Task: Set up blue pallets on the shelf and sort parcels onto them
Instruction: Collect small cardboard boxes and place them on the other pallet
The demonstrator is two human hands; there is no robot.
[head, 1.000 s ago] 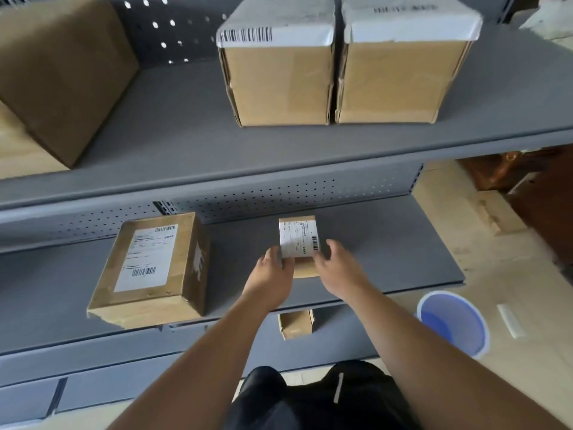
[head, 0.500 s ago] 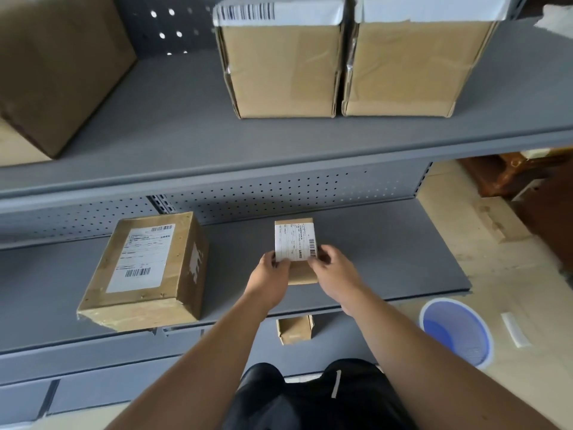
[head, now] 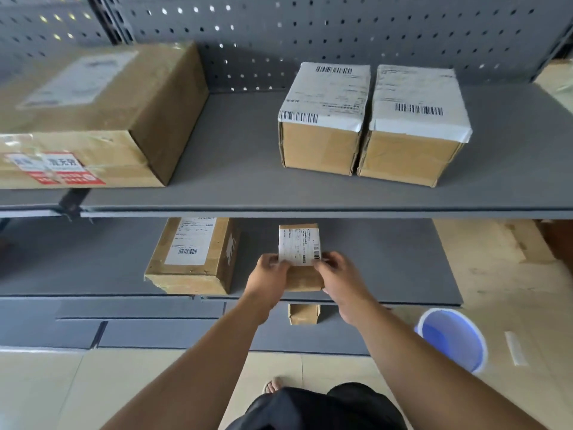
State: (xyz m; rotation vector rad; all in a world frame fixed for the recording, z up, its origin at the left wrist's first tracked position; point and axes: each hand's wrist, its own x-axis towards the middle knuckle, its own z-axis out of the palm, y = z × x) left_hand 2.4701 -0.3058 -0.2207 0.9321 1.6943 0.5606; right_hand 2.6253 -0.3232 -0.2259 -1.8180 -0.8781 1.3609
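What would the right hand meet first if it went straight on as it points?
The small parcel, which the right hand grips at its right edge. Beyond that the lower shelf looks free, though the upper shelf hides its back.

The left hand (head: 269, 279) and the right hand (head: 339, 282) are shown bare, and both forearms are uncovered as far as can be seen. Dark, almost black clothing (head: 316, 411) is worn lower down, creased into soft folds, with a faint bluish tone on its left side. Toes (head: 273, 387) are glimpsed in what appears to be an open sandal, though its details are blurred.
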